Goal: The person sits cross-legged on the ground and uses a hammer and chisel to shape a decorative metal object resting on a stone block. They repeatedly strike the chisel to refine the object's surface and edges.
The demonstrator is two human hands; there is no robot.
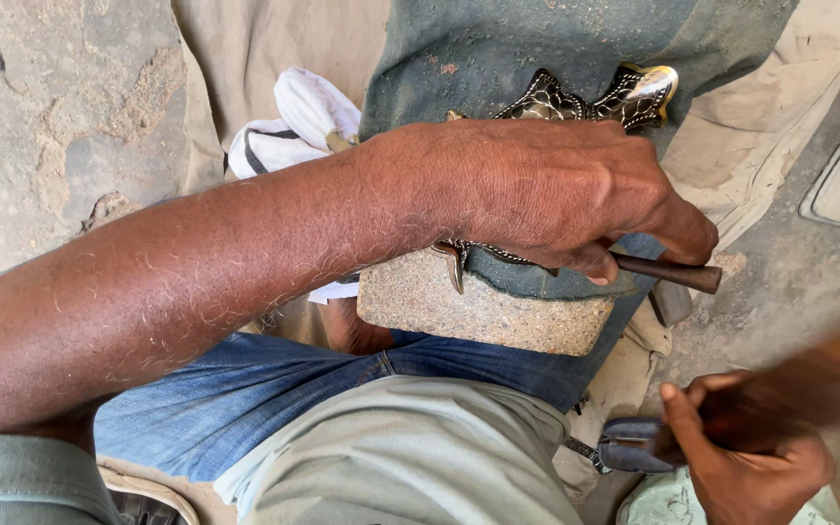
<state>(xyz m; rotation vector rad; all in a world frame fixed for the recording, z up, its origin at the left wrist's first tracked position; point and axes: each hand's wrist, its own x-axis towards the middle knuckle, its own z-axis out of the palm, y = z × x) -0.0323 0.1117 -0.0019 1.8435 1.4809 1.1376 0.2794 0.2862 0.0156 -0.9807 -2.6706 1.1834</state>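
Stone block [483, 311], grey and rough, rests on the person's lap over blue jeans [274, 394]. Dark cloth [537, 49] drapes the block's top. A black-and-silver ornamental metal piece [590, 97] lies on that cloth, largely covered by the left hand [546, 194]. Left fingers are curled shut around a dark rod-like tool [668, 272], its end projecting past the block's right edge. Right hand [746, 452], blurred, sits low right with fingers closed on a wooden handle, possibly a hammer's [809, 379]. A white rag [294, 126] lies behind the forearm.
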